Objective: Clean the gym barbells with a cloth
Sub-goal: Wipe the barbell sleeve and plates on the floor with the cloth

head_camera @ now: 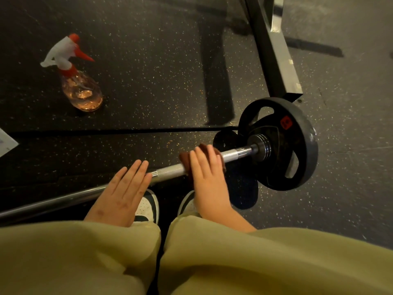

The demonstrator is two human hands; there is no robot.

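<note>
Def a gym. Speckled rubber floor [148,86], a barbell [170,171] with a black weight plate [297,145]. Steel rack frame [274,54] too.

Shiny knurled metal barbell [168,171], brown cloth [184,159], matt black weight plate [306,150], speckled rubbery floor [159,71].
</note>
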